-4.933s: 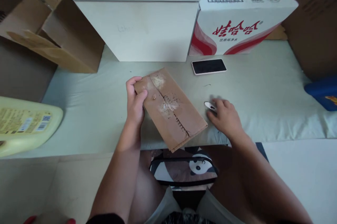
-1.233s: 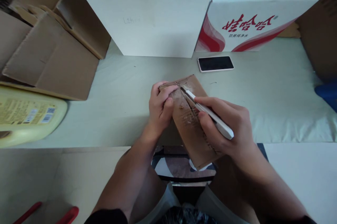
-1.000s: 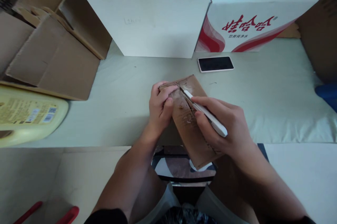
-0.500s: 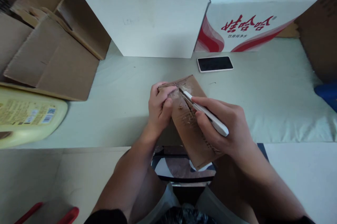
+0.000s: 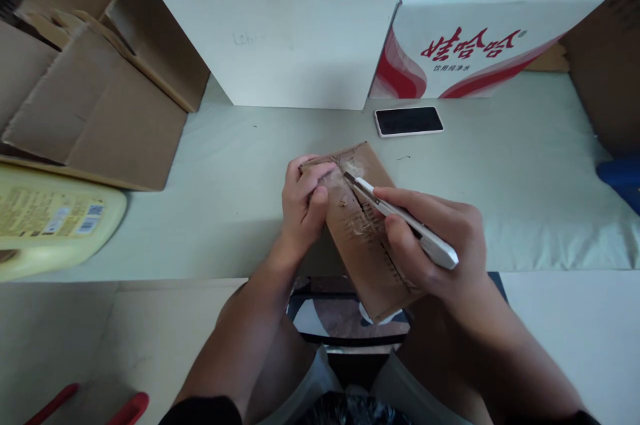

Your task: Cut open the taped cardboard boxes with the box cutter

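Observation:
A small brown cardboard box lies tilted at the front edge of the covered surface, its near end over my lap. Clear tape and a dark seam run along its top. My left hand is closed on the box's far left corner, fingers over the top and thumb at the side. A white utility knife is gripped in my right hand, its handle slanting down to the right. The dark blade points at the seam near my left fingertips; whether it touches the cardboard I cannot tell.
A phone lies beyond the box, in front of a white and red carton. A large white box stands at the back. Open cardboard boxes and a yellow bottle are at left; a blue object at right.
My right hand has drawn the utility knife a little back toward the lower right, so more of the blade shows. My left hand and the box have stayed in place.

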Demonstrator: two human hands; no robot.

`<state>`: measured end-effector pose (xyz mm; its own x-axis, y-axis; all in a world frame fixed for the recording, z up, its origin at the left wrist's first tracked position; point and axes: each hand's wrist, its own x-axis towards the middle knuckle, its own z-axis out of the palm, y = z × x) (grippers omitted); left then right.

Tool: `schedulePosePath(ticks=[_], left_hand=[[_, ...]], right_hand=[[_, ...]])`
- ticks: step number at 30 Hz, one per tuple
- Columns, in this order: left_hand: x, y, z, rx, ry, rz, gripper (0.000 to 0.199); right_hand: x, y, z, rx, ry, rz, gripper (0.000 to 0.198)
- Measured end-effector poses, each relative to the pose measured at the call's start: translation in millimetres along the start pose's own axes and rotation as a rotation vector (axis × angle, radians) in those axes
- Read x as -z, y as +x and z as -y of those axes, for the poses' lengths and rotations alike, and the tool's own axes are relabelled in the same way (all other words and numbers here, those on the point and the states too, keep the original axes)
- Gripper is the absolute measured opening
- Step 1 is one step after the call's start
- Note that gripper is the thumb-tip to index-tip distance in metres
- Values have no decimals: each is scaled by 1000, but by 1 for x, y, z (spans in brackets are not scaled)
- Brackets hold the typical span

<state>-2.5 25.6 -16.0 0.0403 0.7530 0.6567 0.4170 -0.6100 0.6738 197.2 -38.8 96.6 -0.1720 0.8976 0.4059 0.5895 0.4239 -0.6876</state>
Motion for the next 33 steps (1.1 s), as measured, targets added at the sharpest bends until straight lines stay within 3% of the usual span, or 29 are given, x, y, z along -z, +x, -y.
schedulePosePath(ticks=[11,28,33], left_hand=[[-1,1,-2,4,-17,-6,41],[-3,-1,-1,34,30,-9,43],[-3,0,-1,42,43,1,43]], right_hand=[[0,-1,0,106,-71,16,22],[10,-6,-4,231,-230,162,32],[2,-14,-4,259,-324,137,32]])
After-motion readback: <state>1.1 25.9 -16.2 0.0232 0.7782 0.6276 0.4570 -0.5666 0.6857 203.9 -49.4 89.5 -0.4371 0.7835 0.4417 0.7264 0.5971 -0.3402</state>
